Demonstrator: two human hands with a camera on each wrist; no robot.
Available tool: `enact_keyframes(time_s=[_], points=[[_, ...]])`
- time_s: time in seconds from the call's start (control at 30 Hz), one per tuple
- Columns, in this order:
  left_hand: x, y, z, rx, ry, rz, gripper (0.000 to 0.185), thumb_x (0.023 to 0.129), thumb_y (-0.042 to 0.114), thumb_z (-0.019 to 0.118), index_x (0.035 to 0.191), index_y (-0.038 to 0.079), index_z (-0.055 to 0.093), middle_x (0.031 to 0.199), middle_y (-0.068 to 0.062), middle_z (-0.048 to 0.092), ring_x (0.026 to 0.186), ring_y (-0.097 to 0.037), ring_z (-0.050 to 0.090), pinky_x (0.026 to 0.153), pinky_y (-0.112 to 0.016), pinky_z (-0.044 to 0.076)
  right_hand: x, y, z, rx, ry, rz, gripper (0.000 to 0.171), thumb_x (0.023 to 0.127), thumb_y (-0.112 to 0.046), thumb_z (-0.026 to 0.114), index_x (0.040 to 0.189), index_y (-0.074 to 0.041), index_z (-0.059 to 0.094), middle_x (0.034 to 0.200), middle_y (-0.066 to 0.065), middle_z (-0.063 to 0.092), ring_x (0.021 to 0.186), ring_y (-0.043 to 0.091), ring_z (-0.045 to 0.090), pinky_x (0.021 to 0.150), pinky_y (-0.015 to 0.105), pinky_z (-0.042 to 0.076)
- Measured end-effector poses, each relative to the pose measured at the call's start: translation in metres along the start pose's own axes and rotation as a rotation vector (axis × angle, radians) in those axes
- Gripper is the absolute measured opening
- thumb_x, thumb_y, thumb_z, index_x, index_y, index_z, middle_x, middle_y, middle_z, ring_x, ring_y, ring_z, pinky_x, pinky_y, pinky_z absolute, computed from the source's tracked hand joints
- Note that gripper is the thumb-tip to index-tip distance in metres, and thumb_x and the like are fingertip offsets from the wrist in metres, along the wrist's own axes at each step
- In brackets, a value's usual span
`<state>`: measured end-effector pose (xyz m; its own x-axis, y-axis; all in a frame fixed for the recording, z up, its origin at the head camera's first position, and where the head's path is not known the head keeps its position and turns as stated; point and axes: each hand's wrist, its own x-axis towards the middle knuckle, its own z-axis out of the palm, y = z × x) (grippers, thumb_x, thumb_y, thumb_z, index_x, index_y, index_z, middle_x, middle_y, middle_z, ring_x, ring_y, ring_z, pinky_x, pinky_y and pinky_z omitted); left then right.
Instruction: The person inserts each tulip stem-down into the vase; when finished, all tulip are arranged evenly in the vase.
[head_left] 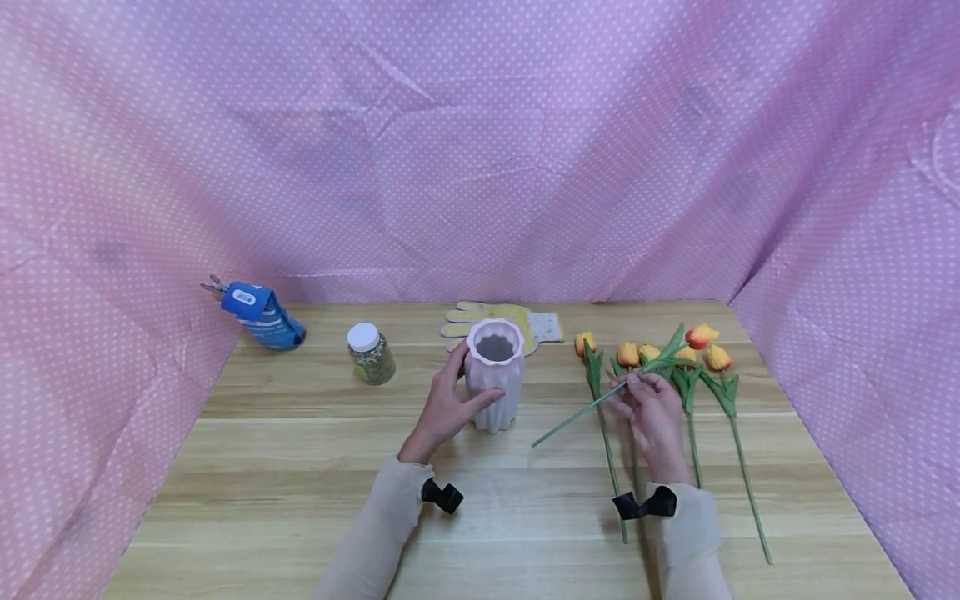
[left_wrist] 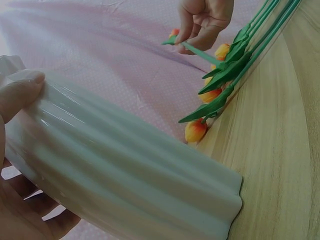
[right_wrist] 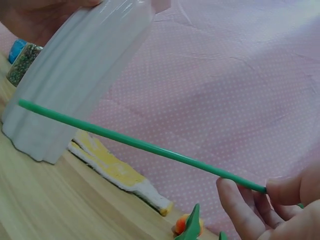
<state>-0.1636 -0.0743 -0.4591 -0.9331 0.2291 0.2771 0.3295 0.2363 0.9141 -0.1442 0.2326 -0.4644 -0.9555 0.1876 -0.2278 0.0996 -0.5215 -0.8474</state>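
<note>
The left hand (head_left: 444, 408) wrapped the ribbed pink ceramic vase (head_left: 494, 386), standing upright on the pale wooden table (head_left: 300, 467). Right of its fingers, the right hand (head_left: 654, 412) pinched a green-stemmed orange artificial tulip (head_left: 622, 385) above four more tulips (head_left: 697, 392) lying beneath those fingers.

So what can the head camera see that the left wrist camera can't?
Only the head view shows the blue pouch, the white-capped jar, the yellow glove, the vase's open mouth, and the left hand whole.

Only the left wrist view shows the vase's ribbed side close up, with the thumb pressed on it.

Both show the pink vase, the right hand pinching a lifted tulip stem, the other tulips lying on the wooden table, and the dotted pink cloth.
</note>
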Motion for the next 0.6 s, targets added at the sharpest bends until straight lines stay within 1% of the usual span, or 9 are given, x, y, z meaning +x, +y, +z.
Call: enact_keyframes(time_s=[0.13,0.27,0.33,0.47,0.6], points=[[0.000,0.001,0.000,0.004,-0.001,-0.001,0.080,0.082,0.024,0.077,0.148,0.028,0.033,0.146,0.000,0.048,0.134,-0.026,0.048,0.111,-0.054,0.040,0.000,-0.006,0.000,0.058,0.042,-0.034,0.005,0.097,-0.004,0.052,0.094,-0.008,0.054,0.083,0.001,0.068,0.080,0.013,0.069,0.071,0.030,0.062],[0.000,0.001,-0.001,0.005,-0.009,0.002,0.080,0.083,0.024,0.076,0.149,0.026,0.031,0.147,-0.001,0.047,0.135,-0.027,0.047,0.111,-0.054,0.040,-0.003,-0.013,0.002,0.134,0.054,-0.067,0.003,0.095,-0.005,0.055,0.097,-0.006,0.053,0.082,0.003,0.067,0.078,0.014,0.070,0.069,0.029,0.062],[0.000,0.001,-0.001,0.005,-0.012,0.000,0.080,0.083,0.024,0.076,0.149,0.026,0.031,0.147,-0.001,0.047,0.135,-0.027,0.047,0.111,-0.054,0.040,-0.004,-0.017,0.004,0.170,0.061,-0.087,0.004,0.094,-0.005,0.057,0.096,-0.005,0.053,0.081,0.004,0.066,0.077,0.015,0.070,0.068,0.029,0.062],[0.000,0.000,0.000,0.009,-0.012,-0.011,0.080,0.083,0.025,0.077,0.149,0.027,0.031,0.147,0.000,0.047,0.135,-0.026,0.047,0.111,-0.054,0.040,-0.006,-0.025,0.006,0.254,0.057,-0.126,0.003,0.094,-0.002,0.056,0.092,-0.003,0.053,0.080,0.006,0.067,0.075,0.018,0.071,0.065,0.032,0.062],[0.000,0.001,0.000,0.007,-0.008,-0.016,0.080,0.082,0.026,0.077,0.148,0.030,0.032,0.147,0.002,0.047,0.136,-0.025,0.047,0.112,-0.054,0.040,-0.007,-0.031,0.008,0.329,0.035,-0.161,0.005,0.095,0.001,0.053,0.090,-0.002,0.053,0.078,0.009,0.068,0.073,0.020,0.070,0.063,0.033,0.062]])
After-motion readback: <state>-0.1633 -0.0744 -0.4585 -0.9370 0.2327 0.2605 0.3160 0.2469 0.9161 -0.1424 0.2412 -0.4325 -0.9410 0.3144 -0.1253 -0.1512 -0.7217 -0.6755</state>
